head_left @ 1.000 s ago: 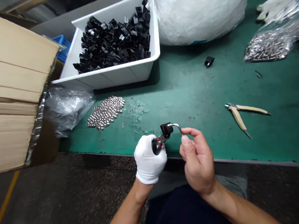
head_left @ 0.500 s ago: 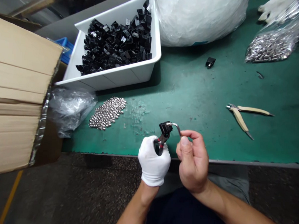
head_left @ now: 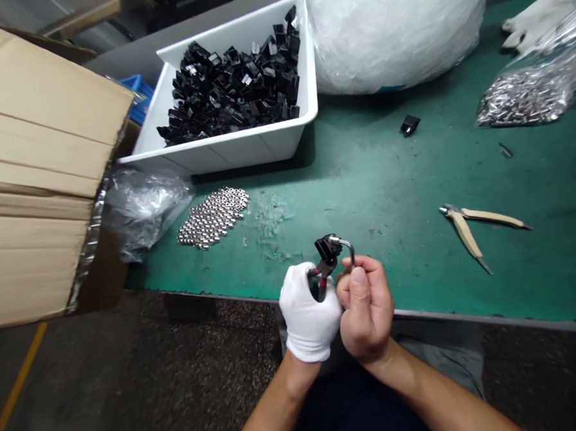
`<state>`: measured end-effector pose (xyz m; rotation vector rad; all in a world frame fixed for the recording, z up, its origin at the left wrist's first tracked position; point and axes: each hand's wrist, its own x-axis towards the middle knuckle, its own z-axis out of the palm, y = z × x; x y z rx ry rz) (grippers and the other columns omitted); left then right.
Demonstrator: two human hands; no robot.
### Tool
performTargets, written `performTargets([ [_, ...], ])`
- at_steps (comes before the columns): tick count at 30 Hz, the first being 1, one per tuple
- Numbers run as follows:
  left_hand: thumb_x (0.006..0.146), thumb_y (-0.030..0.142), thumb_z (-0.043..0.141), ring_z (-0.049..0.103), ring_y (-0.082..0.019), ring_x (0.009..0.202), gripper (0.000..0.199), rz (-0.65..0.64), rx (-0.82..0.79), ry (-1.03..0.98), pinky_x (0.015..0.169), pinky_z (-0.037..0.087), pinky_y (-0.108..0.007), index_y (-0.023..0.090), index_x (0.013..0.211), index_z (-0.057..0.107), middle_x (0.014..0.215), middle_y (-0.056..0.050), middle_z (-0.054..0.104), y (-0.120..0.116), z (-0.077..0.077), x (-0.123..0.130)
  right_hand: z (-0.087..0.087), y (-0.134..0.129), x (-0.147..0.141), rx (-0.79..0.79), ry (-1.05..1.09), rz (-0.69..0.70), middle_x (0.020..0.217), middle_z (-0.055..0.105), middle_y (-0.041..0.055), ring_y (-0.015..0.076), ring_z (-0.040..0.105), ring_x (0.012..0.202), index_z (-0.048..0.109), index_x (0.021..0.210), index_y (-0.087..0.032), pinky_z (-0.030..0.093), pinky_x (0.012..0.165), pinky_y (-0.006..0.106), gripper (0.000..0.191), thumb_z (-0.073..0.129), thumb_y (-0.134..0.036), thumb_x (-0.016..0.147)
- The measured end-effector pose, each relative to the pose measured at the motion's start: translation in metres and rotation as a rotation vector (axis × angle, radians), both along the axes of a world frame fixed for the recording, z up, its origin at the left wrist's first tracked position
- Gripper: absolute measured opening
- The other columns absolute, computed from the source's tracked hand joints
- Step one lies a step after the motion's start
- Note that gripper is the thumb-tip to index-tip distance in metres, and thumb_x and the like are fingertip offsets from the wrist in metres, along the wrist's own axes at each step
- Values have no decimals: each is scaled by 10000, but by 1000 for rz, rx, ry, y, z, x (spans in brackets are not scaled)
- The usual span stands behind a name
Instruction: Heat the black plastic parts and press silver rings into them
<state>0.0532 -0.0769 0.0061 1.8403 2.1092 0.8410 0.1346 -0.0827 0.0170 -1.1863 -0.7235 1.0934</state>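
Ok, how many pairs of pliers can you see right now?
2. The red-handled pliers are gripped in the white-gloved left hand; the beige-handled pliers lie open on the green mat to the right. Others may be hidden.

The glove (head_left: 308, 323) was matt white cloth, and the bent rod (head_left: 345, 245) was smooth, shiny metal. The clip (head_left: 327, 249) and pliers grips (head_left: 322, 288) were glossy black plastic, while the green worktop (head_left: 367, 181) looked smooth but scuffed.

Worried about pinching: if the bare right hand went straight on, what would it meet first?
The bent metal rod, seemingly already touching the right hand; the black plastic part lies beyond it, though depth is unclear.
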Motion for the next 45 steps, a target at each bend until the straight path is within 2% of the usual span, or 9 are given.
performTargets([
  [4, 791, 190, 600, 557, -179, 705, 84, -41, 43, 104, 681, 440, -308, 203, 863, 560, 782, -24, 558, 2, -2, -5, -1, -4, 8, -9, 2, -4, 588, 412, -68, 99, 417, 503, 563, 1132, -187, 342, 505, 242, 233, 422, -340, 1027],
  [9, 771, 180, 599, 553, -189, 735, 154, -141, 76, 150, 693, 434, -308, 199, 918, 559, 802, -31, 547, 6, -5, -19, 3, -8, 17, -52, -7, 47, 587, 397, -68, 96, 383, 505, 578, 1118, -193, 303, 485, 245, 224, 425, -333, 1032],
  [18, 742, 160, 611, 539, -170, 696, 154, -259, 102, 113, 665, 439, -290, 206, 873, 546, 764, -17, 539, 11, -4, -35, 25, -12, 37, -160, -49, 206, 606, 392, -63, 100, 372, 533, 580, 1133, -212, 302, 501, 258, 238, 426, -366, 1038],
  [22, 732, 162, 607, 559, -176, 713, 169, -316, 96, 124, 674, 451, -295, 208, 884, 550, 770, -25, 563, 15, -4, -40, 35, -12, 46, -220, -106, 278, 620, 399, -55, 107, 374, 537, 581, 1206, -204, 310, 504, 264, 305, 430, -403, 1030],
  [29, 718, 158, 600, 558, -179, 709, 201, -424, 136, 175, 659, 452, -292, 210, 908, 563, 762, -32, 573, 20, -6, -50, 47, -15, 59, -289, -202, 379, 612, 399, -56, 110, 382, 528, 593, 1230, -242, 322, 507, 265, 332, 397, -431, 1039],
  [39, 739, 173, 609, 553, -181, 689, 150, -534, 152, 268, 651, 433, -288, 212, 880, 572, 730, -32, 574, 29, -6, -59, 51, -13, 71, -342, -211, 444, 586, 382, -62, 111, 365, 526, 603, 1197, -273, 318, 491, 257, 339, 388, -479, 1035],
  [45, 758, 192, 615, 527, -184, 659, 88, -647, 171, 396, 660, 417, -309, 206, 836, 577, 690, -33, 565, 39, -6, -74, 50, -11, 90, -455, -84, 549, 596, 383, -64, 84, 335, 521, 618, 1143, -240, 282, 456, 215, 346, 418, -496, 1022],
])
